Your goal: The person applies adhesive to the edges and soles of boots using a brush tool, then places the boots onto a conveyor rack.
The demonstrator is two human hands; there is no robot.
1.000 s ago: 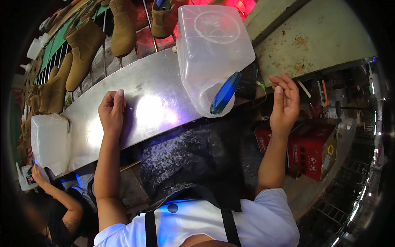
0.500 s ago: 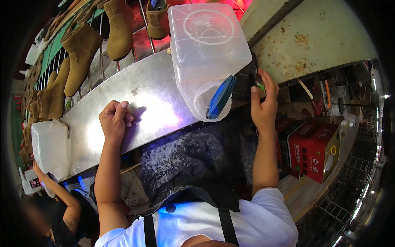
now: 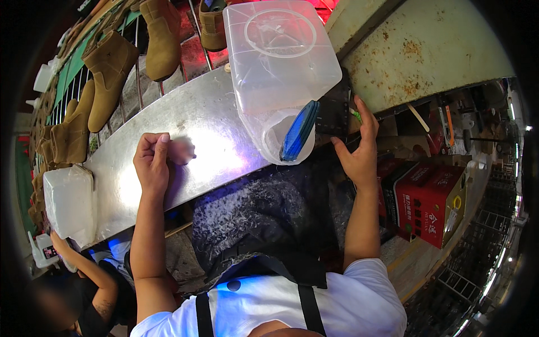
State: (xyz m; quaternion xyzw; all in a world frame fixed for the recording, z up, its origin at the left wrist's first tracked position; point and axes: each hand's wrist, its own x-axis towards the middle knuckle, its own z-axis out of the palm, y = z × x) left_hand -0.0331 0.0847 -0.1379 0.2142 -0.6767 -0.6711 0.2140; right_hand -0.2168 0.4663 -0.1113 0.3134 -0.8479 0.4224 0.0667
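My left hand (image 3: 151,163) hovers over or rests on the shiny metal bench (image 3: 129,185), its fingers curled in and the thumb laid along them. What the curled fingers hold, if anything, is hidden. My right hand (image 3: 359,151) is open, thumb spread from the fingers, beside a dark flat item (image 3: 332,109) behind the jug. A small green thing (image 3: 356,115) shows by its fingers. Between my hands lies a large translucent plastic jug (image 3: 286,73) with a cut-out mouth. In that mouth stand several blue oval pads (image 3: 299,132), stacked and tilted.
Tan boots (image 3: 112,73) stand on a wire rack at the left. A smaller translucent container (image 3: 70,196) sits at the bench's left end, near a co-worker's arm (image 3: 84,261). A rusty pale-green panel (image 3: 426,56) rises at the right, above a red carton (image 3: 426,196).
My right hand's thumb and fingers have spread wider apart. The left hand has turned slightly, staying curled over the bench. The co-worker's arm has shifted a little.
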